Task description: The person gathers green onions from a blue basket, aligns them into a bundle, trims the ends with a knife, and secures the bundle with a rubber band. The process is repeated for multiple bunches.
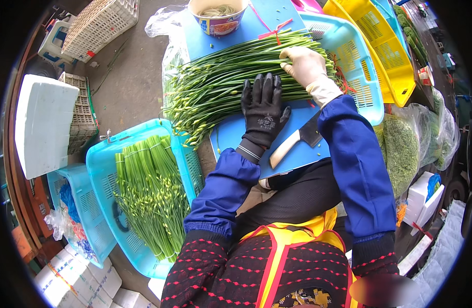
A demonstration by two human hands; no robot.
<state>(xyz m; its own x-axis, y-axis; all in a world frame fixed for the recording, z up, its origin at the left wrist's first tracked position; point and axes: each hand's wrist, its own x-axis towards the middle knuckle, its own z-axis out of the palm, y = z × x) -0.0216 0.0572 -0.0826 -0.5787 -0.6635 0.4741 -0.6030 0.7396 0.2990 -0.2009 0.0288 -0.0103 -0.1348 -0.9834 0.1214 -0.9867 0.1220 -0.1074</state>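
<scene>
A thick pile of flowering garlic chives (236, 77) lies across a blue board (243, 133), its pale buds at the left and stem ends at the right. My left hand (263, 107), in a black coated glove, presses flat on the pile with fingers extended. In a pale thin glove, my right hand (306, 66) curls its thumb and fingers on some stems towards the cut ends. A cleaver (291, 144) with a light handle rests on the board below my hands, its blade partly hidden by my right sleeve. Red ties (276, 32) lie across and behind the pile.
An instant noodle tub (219, 17) stands at the board's far edge. Tied chive bundles (151, 192) fill a turquoise basket (143, 129) at my left. Another turquoise basket (368, 82) and a yellow crate (388, 57) are at the right. White foam boxes (45, 119) stand far left.
</scene>
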